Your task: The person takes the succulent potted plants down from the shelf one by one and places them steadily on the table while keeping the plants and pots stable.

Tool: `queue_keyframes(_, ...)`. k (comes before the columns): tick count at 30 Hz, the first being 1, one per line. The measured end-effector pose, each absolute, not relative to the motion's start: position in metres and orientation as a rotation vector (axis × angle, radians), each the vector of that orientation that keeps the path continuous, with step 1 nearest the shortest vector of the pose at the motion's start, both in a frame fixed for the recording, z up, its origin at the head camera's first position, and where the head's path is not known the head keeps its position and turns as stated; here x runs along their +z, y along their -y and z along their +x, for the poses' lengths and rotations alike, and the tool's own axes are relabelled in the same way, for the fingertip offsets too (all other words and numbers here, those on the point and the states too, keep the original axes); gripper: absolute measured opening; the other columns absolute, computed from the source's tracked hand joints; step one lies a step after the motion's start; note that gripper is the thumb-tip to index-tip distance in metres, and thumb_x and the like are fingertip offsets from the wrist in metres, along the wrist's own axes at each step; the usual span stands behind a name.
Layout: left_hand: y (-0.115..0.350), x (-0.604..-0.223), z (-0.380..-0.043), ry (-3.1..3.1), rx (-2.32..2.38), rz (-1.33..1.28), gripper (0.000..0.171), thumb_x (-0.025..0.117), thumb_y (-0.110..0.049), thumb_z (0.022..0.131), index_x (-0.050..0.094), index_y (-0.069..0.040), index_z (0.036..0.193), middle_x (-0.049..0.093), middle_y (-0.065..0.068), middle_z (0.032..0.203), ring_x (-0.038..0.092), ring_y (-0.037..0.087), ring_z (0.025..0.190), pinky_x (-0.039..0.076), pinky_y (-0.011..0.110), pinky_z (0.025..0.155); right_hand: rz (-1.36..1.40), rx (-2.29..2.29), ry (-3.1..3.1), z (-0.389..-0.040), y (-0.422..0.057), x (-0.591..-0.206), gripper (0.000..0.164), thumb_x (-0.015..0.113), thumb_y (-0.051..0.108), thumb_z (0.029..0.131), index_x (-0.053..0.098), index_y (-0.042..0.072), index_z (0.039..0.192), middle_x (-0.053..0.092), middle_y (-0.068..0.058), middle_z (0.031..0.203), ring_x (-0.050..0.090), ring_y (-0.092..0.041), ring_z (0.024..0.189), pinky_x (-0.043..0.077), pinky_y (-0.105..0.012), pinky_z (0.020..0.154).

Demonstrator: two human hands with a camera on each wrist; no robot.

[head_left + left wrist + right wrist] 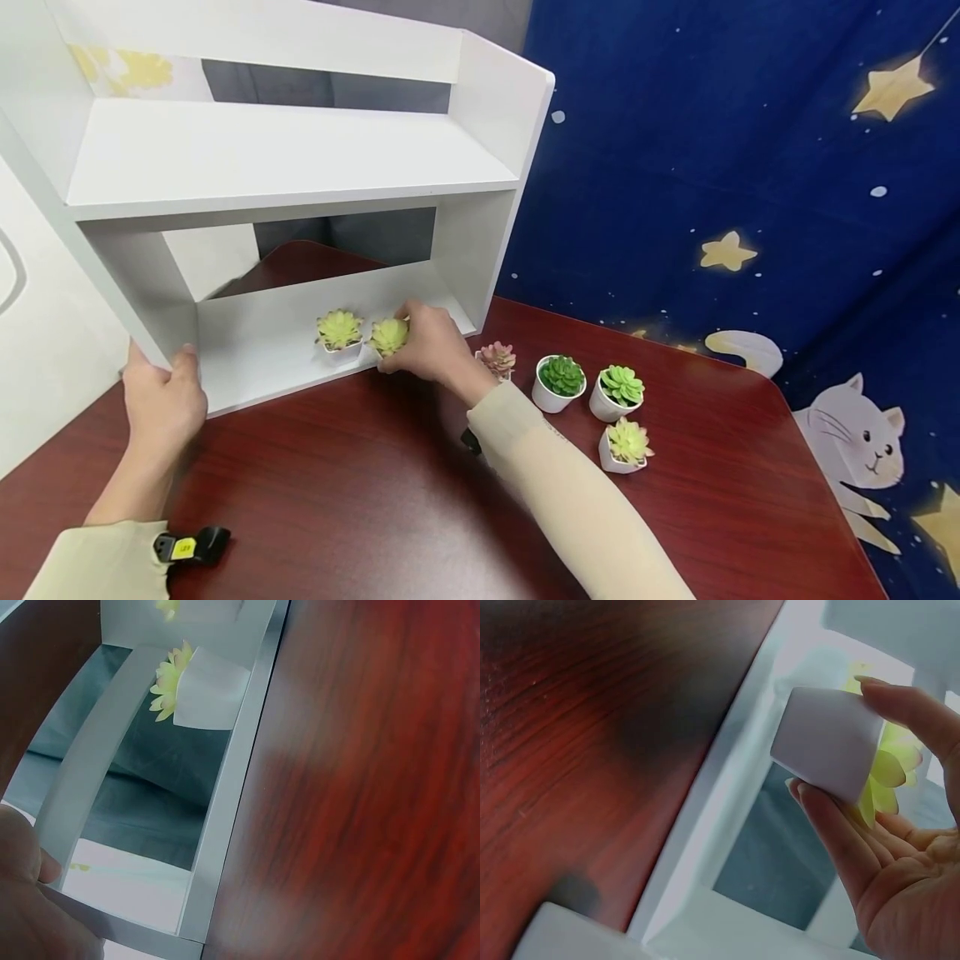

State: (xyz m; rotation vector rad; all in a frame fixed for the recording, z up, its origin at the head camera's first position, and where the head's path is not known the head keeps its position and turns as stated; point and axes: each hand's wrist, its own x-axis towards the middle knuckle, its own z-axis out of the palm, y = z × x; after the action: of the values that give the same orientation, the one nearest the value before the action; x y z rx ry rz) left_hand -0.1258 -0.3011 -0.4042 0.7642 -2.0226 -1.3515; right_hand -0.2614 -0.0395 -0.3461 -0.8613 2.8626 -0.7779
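My right hand pinches a yellow-green potted succulent by its white square pot, thumb on one side and fingers on the other. It is at the front of the lower shelf of a white two-tier rack. Just left of it another yellow-green succulent stands upright on that shelf. My left hand grips the front edge of the rack's left side panel, near its bottom. In the left wrist view the thumb and fingers wrap that panel.
Right of the rack, on the dark red table, stand a pink succulent, a dark green one, a bright green one and a yellow-green one. A blue starry curtain hangs behind.
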Motion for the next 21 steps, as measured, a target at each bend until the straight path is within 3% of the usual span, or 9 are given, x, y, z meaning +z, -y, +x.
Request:
queue_keyframes(13,0.304,-0.405,-0.127,2.027,-1.343,0.781,0.055,0.037,-0.020,0.103,0.031,-0.020,0.157,0.040,0.014,0.159,0.034,0.026,0.146,0.023,0.043,0.123,-0.974,-0.739,-2.845,-0.232,0.001,-0.323,0.062,0.091,0.031,0.069,0.063,0.014,0.122,0.073,-0.002,0.105,0.063,-0.013,0.091,0.050,-0.025,0.077)
queue_keyframes(18,0.305,-0.406,-0.127,2.021,-1.340,0.793,0.054,0.039,-0.021,0.102,0.033,-0.020,0.156,0.042,0.015,0.158,0.036,0.027,0.144,0.024,0.042,0.121,-0.944,-0.710,-2.863,-0.226,-0.017,-0.322,0.060,0.088,0.030,0.068,0.064,0.017,0.121,0.074,0.000,0.101,0.062,-0.014,0.085,0.047,-0.031,0.062)
queue_keyframes(21,0.304,-0.405,-0.128,2.016,-1.346,0.768,0.054,0.038,-0.019,0.102,0.033,-0.020,0.156,0.041,0.016,0.158,0.035,0.026,0.145,0.024,0.041,0.122,-0.947,-0.721,-2.878,-0.223,-0.029,-0.322,0.058,0.087,0.028,0.066,0.065,0.018,0.119,0.073,0.001,0.095,0.062,-0.014,0.080,0.048,-0.031,0.059)
